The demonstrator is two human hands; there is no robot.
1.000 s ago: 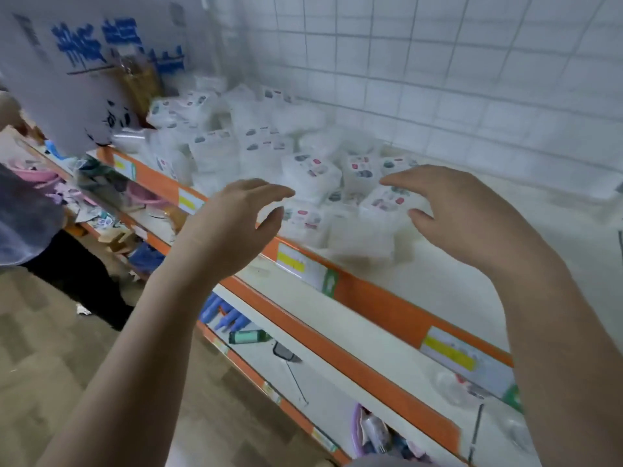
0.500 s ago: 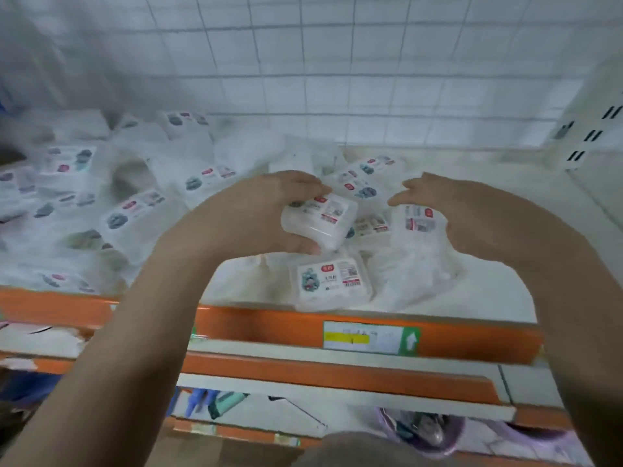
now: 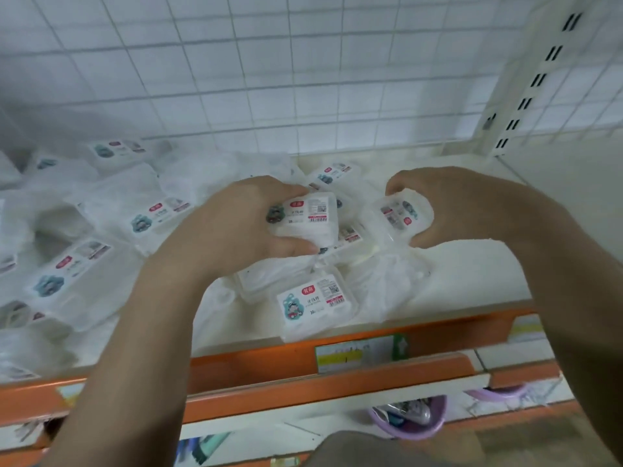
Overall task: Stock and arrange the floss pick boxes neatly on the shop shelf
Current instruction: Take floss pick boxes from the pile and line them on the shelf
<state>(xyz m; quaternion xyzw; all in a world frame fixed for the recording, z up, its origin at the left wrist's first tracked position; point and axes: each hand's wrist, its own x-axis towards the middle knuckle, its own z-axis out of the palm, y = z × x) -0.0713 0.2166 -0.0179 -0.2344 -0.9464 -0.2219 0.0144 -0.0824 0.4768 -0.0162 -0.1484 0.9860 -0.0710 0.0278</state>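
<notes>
Clear plastic floss box (image 3: pixel 312 215) in left grip (image 3: pixel 236 227); another box (image 3: pixel 399 214) in right grip (image 3: pixel 472 207).

Both forearms reached toward twelve o'clock; the left hand (image 3: pixel 236 224) and the right hand (image 3: pixel 472 210) each had fingers curled, gripping.

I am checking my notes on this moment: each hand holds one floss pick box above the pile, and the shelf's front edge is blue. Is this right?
Not quite. The head view shows the shelf's front edge is orange, not blue. The rest holds: the left hand and right hand each hold one floss pick box above the pile.
</notes>
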